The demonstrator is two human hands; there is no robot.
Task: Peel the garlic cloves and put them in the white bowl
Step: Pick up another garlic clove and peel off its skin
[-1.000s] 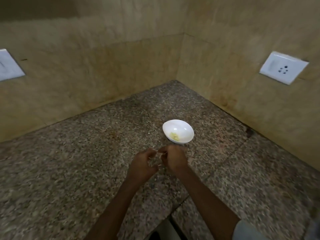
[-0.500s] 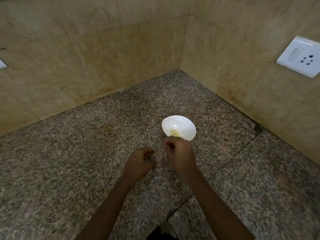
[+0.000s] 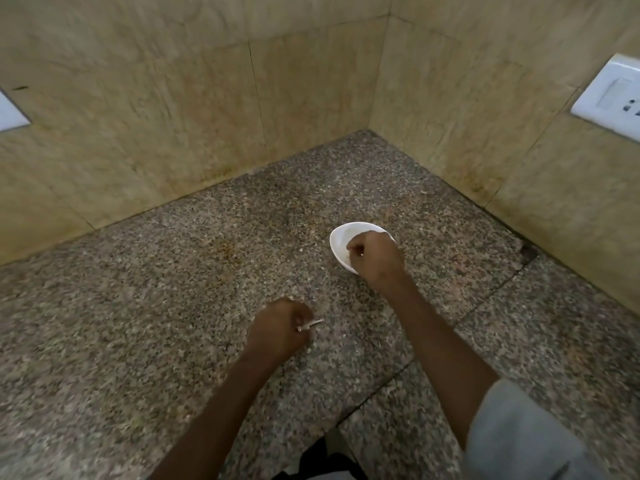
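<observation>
I observe two beige tiled walls meeting in a corner, with brown staining along their lower edges. Below them lies a speckled granite counter, made of slabs joined at visible seams, with a rusty stain left of centre.

The right forearm reaches in from the lower right, a grey sleeve covering its upper part. The left forearm enters bare from the bottom edge.

A white socket plate is set in the right wall at the frame's edge. Part of a second white plate shows on the left wall.

The white bowl stands on the counter right of centre, well short of the corner. The right hand is directly over it and covers most of its inside. That hand's fingers are curled and point down into the bowl. A small pale spot shows at the fingertips, but I cannot tell whether they grasp a clove or nothing. The bowl's contents are hidden behind the hand.

The left hand hangs low over the counter, nearer to me and well apart from the bowl. Its fingers are curled, pinching a thin pale strip of garlic skin that sticks out towards the right.
</observation>
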